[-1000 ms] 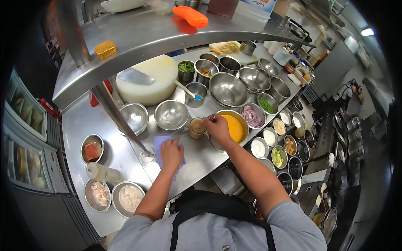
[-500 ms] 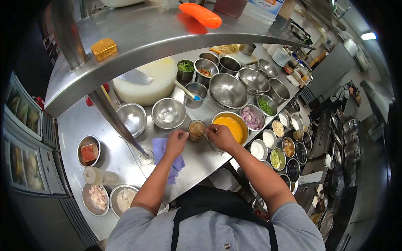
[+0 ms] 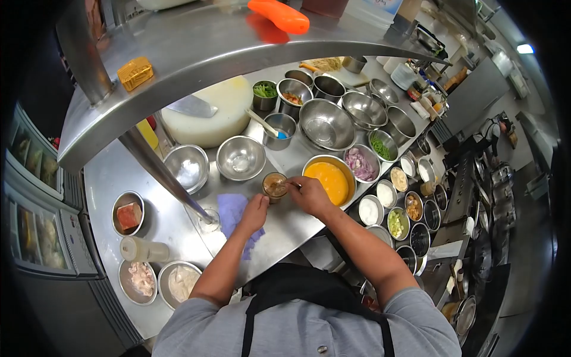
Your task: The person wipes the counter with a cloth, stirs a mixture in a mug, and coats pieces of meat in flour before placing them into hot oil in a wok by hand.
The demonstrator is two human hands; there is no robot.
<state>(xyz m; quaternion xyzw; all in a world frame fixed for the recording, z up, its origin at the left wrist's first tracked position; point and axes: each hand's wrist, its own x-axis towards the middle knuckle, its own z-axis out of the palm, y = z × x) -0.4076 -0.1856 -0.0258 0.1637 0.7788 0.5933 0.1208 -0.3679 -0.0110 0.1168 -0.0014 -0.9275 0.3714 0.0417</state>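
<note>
A small glass (image 3: 274, 185) of brown liquid stands on the steel counter in front of me. My left hand (image 3: 256, 212) is closed at its lower left side, with the fingertips against the glass. From the right, my right hand (image 3: 309, 195) pinches a thin handle at the rim, seemingly a spoon (image 3: 295, 184); its lower end is hidden in the glass. Just beyond my right hand is a steel bowl of beaten egg (image 3: 326, 179). A purple cloth (image 3: 231, 208) lies beside my left wrist.
Two shiny bowls (image 3: 241, 158) and a round white cutting board (image 3: 208, 116) with a cleaver stand behind. Bowls of red onion (image 3: 361, 164) and several ingredient tubs line the right. A bottle (image 3: 144, 249) and meat bowls (image 3: 128, 216) sit left. A steel shelf (image 3: 208, 56) overhangs the counter.
My left hand has come from beside the glass's rim down to its lower side. The right hand stays at the rim, the handle still pinched. The view has shifted slightly.
</note>
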